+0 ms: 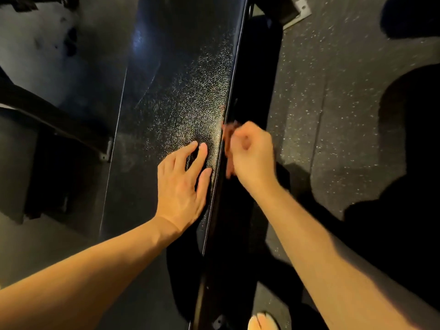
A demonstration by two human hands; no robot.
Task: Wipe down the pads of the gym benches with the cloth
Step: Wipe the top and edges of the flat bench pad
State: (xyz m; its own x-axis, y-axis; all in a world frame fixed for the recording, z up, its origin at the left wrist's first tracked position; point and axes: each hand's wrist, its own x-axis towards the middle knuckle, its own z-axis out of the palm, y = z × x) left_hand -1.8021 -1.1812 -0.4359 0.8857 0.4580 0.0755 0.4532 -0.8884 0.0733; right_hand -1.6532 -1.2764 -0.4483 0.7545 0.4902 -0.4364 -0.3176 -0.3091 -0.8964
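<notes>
Head view shows us one bench pad [178, 79], black, glossy and grained. Its long axis runs away from us, near end at the bottom of frame, far end leaning slightly right. Left hand [183, 182] lies flat on the pad near its right edge, fingers straight and spread, gripping nothing. Right hand [252, 156] is curled round a reddish cloth [228, 141], held against the pad's right edge. The cloth is blurred and we cannot tell its fold. We judge the cloth light, soft and limp, best bunched in the fist so a broad face meets the surface. We judge the pad firm, smooth and probably slick; strokes should follow its length. Speckled floor [333, 91] lies to the right.
</notes>
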